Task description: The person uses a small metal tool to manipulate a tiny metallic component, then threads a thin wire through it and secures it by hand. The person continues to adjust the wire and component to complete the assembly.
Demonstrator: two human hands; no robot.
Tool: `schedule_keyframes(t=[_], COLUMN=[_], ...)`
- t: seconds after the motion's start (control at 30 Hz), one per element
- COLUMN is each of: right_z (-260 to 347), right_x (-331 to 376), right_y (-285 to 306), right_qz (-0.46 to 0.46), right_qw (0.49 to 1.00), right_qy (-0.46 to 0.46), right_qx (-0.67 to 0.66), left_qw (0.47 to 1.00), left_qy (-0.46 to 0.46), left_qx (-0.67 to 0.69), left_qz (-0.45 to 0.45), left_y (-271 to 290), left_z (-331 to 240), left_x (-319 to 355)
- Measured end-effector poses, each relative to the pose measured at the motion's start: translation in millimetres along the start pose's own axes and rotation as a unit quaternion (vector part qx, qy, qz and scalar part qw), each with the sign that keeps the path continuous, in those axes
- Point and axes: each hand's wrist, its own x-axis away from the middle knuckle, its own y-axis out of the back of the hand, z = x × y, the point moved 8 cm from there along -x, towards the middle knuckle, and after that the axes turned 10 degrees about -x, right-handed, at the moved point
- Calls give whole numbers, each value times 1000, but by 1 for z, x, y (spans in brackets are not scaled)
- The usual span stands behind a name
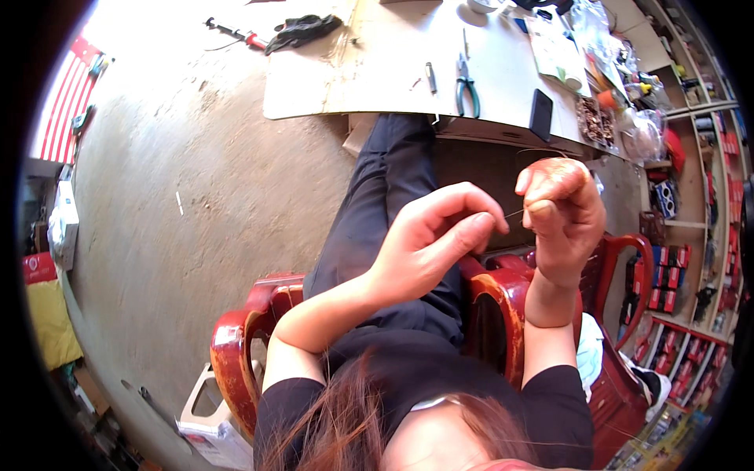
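Note:
A thin wire (514, 213) runs across the small gap between my two hands, above my lap. My left hand (440, 235) is closed, thumb and fingertips pinched together at one end of that gap. Facing it, my right hand (561, 208) is curled closed around the wire, its thumb pressed against the forefinger. A fine strand arcs over the top of the right hand, and coppery lines show along its fingers. How much wire lies inside the right hand is hidden.
Ahead stands a white table (314, 82) with pliers (466, 86), a small pen-like tool (430, 78), a black phone (541, 114), a dark glove (302, 33) and a box of copper-coloured pieces (595, 122). Red chair armrests (234, 337) flank me. Shelves (691, 212) line the right.

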Motion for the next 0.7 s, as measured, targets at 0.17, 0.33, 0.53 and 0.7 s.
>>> schedule_keyframes(t=[0.17,0.33,0.53,0.7], right_z=[-13,-34,-62,-71], right_x=[6,11,21,26], right_y=[11,32,36,41], right_qz=[-35,-58,-69,-70], right_qw=[998,988,847,831], right_qy=[-48,-118,-258,-269], right_qx=[-19,-77,-460,-481], left_qw=[999,996,971,958], left_qy=[16,31,82,117], left_qx=[-2,17,187,242], left_qz=[-41,-77,-125,-99], left_y=[2,4,12,-2], left_z=[0,8,40,59], left_x=[-1,-4,-14,-21])
